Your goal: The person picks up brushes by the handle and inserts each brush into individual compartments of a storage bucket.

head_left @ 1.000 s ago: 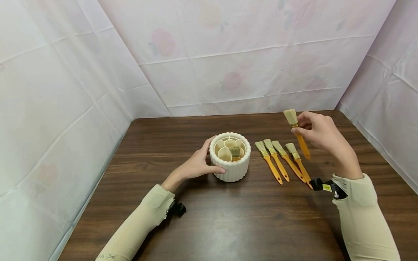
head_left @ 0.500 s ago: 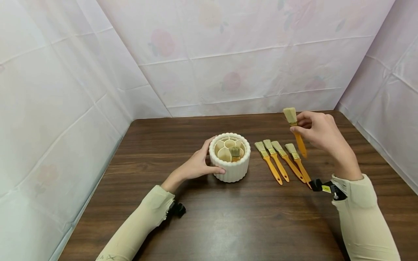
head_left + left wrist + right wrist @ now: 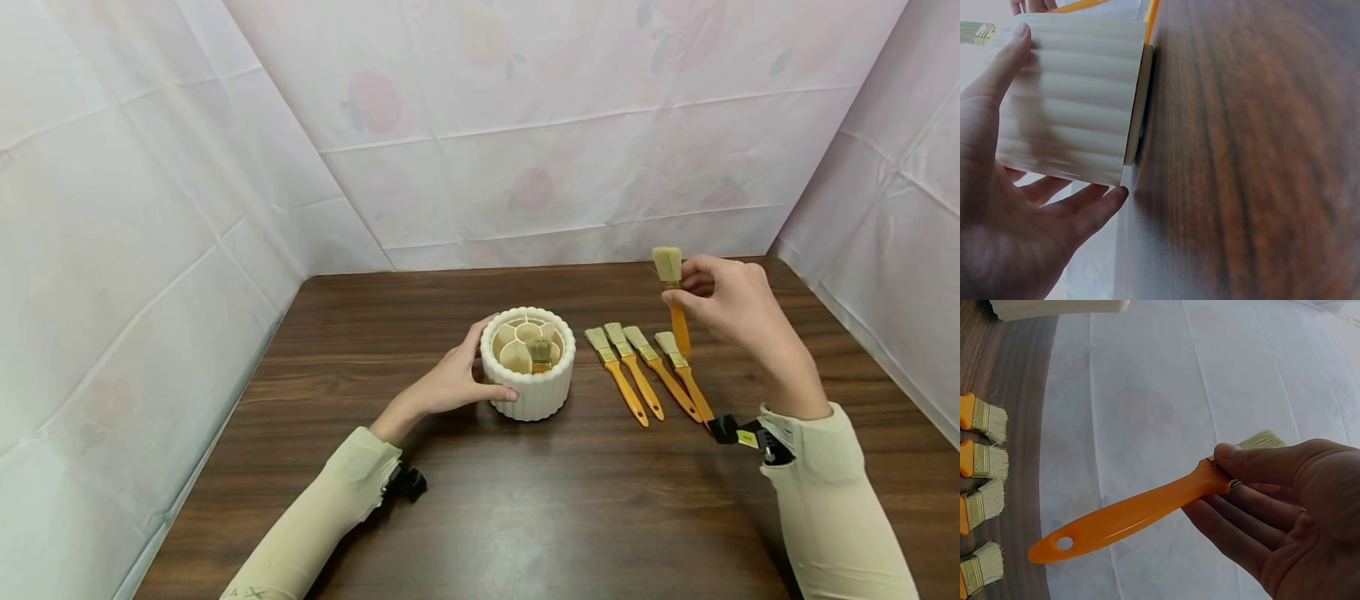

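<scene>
A: Head view. Why does the left hand sit against the white ribbed brush holder?

B: Its thumb and fingers curve round the holder's near-left wall, which looks like steadying; the holder stands upright on the table. One brush stands bristles-up in a right-hand compartment of it.

A: And the right hand?

B: It is raised above the table's far right, pinching an orange-handled paintbrush at the ferrule, bristles up, handle hanging down. Four more paintbrushes lie side by side on the table between holder and hand, bristles pointing away from the person.

A: Left wrist view?

B: The left hand cups the brush holder: fingertips on the ribbed wall at one side, thumb at the base on the other. Grip appears light, fingers only gently bent.

A: Right wrist view?

B: Thumb and fingers close on the metal band of the paintbrush, with the palm otherwise open. The handle's end, with its hanging hole, is free. Bristle ends of the four lying paintbrushes show along the left edge.
</scene>
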